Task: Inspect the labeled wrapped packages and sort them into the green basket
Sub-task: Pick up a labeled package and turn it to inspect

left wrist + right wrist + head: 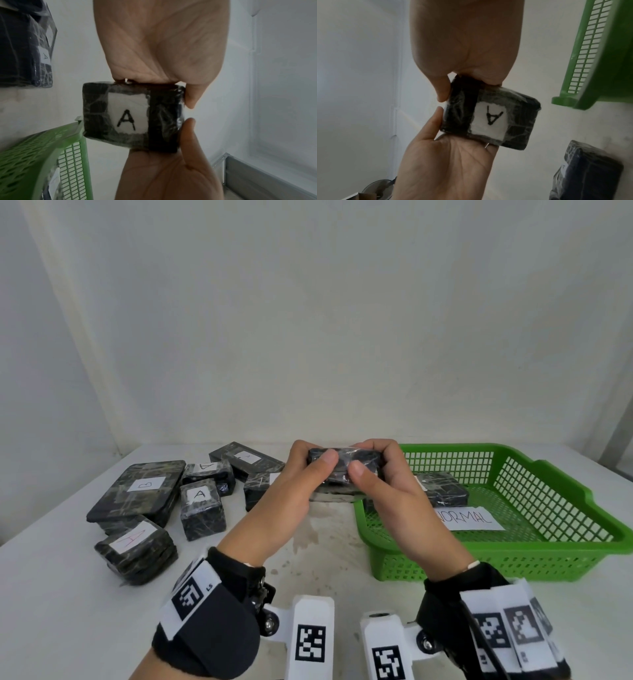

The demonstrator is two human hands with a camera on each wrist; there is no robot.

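Both hands hold a small black wrapped package [342, 463] above the table, just left of the green basket [513, 563]. My left hand [310, 470] grips its left end and my right hand [380, 463] its right end, thumbs on the near face. Its white label reading "A" faces away from the head camera. The label shows on the package in the left wrist view [130, 116] and in the right wrist view [489, 119]. The basket holds one wrapped package [445, 491] and a paper marked "NORMAL" [469, 518].
Several wrapped packages lie on the white table at the left: a flat one labelled B [137, 491], a block labelled A [202, 508], one with a red A [137, 549], and others behind [246, 460]. Another package [335, 496] lies partly hidden under my hands. A white wall stands behind.
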